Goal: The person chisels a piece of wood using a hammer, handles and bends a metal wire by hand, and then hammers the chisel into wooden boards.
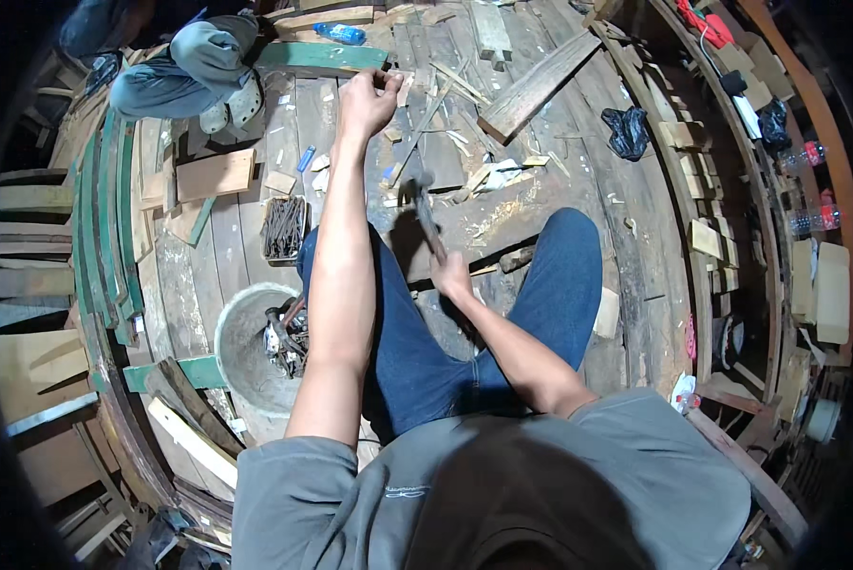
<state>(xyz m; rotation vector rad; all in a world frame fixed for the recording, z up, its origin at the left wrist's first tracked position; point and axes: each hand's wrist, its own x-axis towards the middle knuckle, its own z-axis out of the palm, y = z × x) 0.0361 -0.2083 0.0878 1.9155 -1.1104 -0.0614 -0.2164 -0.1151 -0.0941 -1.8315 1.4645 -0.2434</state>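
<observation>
My left hand [366, 103] reaches far forward, beside the end of a green-painted plank [322, 57]. Its thumb and fingers are closed in a pinch. A small pale wood piece [405, 89] shows at the fingertips; whether they grip it or something smaller is unclear. Between my knees, my right hand [452, 275] is wrapped round the handle of a hammer [428, 220]. The hammer's dark head points forward, above a worn board [502, 211] strewn with wood shavings.
A metal tray of nails [285, 228] and a round bucket [232, 332] with tools stand to my left. A thick beam [540, 85] lies front right, near a black plastic bag [626, 131]. Another person's legs [175, 76] are at far left. Wood offcuts [279, 181] and a blue lighter [306, 158] lie around.
</observation>
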